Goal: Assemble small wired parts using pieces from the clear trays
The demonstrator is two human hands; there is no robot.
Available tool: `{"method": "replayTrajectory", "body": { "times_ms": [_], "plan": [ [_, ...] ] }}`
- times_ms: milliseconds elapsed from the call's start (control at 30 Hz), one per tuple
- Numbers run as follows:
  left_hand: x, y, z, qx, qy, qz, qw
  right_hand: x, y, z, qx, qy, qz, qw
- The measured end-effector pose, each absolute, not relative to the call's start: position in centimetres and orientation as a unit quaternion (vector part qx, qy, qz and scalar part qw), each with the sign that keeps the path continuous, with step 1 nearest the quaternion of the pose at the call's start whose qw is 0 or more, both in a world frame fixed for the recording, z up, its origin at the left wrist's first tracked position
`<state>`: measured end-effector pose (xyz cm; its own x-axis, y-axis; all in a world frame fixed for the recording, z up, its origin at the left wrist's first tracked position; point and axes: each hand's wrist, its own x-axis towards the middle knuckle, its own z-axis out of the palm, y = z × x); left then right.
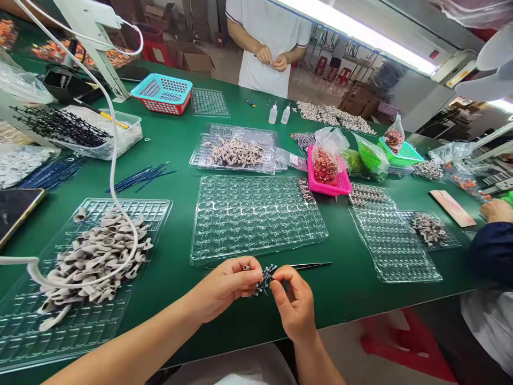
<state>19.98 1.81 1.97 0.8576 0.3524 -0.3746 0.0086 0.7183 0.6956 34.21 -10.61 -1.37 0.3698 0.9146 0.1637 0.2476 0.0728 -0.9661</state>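
Note:
My left hand [232, 280] is closed, with a small beige hollow piece [246, 267] showing among its fingers. Thumb and forefinger of my right hand [294, 302] pinch at a cluster of small dark and pale-blue parts [266, 275] between the two hands. Whether that cluster lies on the table or is held up, I cannot tell. Tweezers [308, 265] lie just behind my hands, partly hidden by them. Beyond them is a clear moulded tray [256, 219] with a few beige pieces [304, 188] in its far right corner.
On the left, a pile of beige hollow pieces [100, 251] sits on another tray, with a white cable [114, 133] looping over it. A pink basket [328, 174] holds a bag of red parts. A co-worker [266, 43] stands across the table; another person's sleeve [492, 256] is at right.

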Motion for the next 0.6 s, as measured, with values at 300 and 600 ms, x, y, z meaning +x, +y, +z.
{"method": "replayTrajectory", "body": {
  "times_ms": [300,600],
  "plan": [
    [20.13,1.60,1.68,0.352,0.231,0.103,0.901,34.16,-10.70,-1.39,-0.610,-0.443,0.303,0.583],
    [20.12,1.41,1.49,0.367,0.228,0.108,0.895,34.09,-10.73,-1.52,-0.600,-0.429,0.304,0.603]
  ]
}}
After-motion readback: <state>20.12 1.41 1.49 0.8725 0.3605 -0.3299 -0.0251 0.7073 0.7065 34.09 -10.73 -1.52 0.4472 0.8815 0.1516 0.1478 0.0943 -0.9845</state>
